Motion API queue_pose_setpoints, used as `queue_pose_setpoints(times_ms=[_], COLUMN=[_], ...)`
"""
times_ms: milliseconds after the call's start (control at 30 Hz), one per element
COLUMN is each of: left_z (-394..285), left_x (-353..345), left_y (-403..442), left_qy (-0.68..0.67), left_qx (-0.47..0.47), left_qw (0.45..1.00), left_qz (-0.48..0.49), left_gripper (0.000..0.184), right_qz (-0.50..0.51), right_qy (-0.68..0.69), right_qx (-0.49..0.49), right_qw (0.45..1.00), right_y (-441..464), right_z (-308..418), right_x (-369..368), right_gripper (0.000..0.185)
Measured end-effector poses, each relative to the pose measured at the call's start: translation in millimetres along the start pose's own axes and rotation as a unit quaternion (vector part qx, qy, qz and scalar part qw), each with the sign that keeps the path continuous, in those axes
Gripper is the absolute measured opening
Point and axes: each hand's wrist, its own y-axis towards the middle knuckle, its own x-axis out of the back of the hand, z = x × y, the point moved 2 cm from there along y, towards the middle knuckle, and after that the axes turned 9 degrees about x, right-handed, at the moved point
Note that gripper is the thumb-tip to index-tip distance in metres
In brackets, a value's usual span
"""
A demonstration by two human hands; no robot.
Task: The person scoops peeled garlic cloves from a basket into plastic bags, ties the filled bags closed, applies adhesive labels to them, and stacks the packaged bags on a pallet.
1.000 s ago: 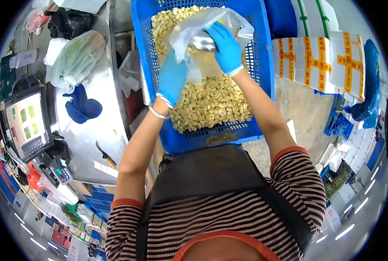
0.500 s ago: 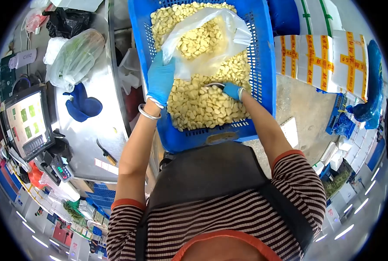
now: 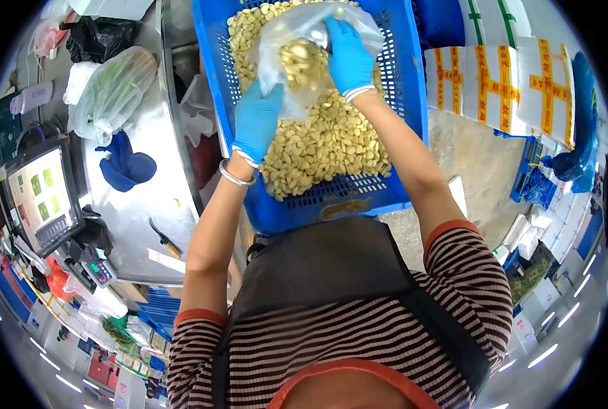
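My left hand (image 3: 257, 123), in a blue glove, pinches the near left rim of a clear plastic bag (image 3: 275, 44). The bag lies open on pale yellow beans (image 3: 324, 146) inside a blue slotted crate (image 3: 249, 204). Also gloved in blue, my right hand (image 3: 350, 58) is at the bag's mouth, its fingers closed on a shiny metal scoop (image 3: 317, 37). Most of the scoop is hidden by the hand and the bag. Beans inside the bag look blurred, as if tumbling in.
Left of the crate, a steel table (image 3: 137, 225) carries a knife (image 3: 165, 238), a blue cloth-like item (image 3: 128, 163), a filled plastic bag (image 3: 116, 92), a screen (image 3: 43, 194) and a scale display (image 3: 98, 269). Taped white foam boxes (image 3: 481, 85) stand on the right.
My right hand has lifted the scoop out of the beans and moved up and left to the bag's mouth. My left hand still grips the rim. The bag's opening has narrowed.
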Motion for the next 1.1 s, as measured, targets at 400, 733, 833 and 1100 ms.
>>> queue_pose_setpoints(times_ms=[400, 733, 833, 1100], left_z=[0.6, -1.2, -3.3, -32.0], left_x=[23.5, 33.9, 28.0, 3.0], left_y=[15.3, 0.1, -2.0, -6.2], left_qy=[-0.093, -0.138, -0.154, -0.168], left_qx=[0.016, 0.039, 0.019, 0.021], left_qw=[0.996, 0.989, 0.988, 0.984], left_qz=[-0.012, 0.044, 0.014, 0.061], left_gripper=[0.021, 0.025, 0.023, 0.024], right_qz=[0.193, 0.475, 0.297, -0.056], right_qy=[0.157, 0.425, 0.607, -0.023], right_qx=[-0.256, -0.162, -0.439, 0.039], right_qw=[0.934, 0.753, 0.592, 0.997], right_y=[-204.5, -151.2, -84.0, 5.3], right_z=[-58.4, -34.5, -23.6, 12.5], right_x=[-49.4, -35.7, 14.9, 10.1], right_gripper=[0.046, 0.048, 0.043, 0.051])
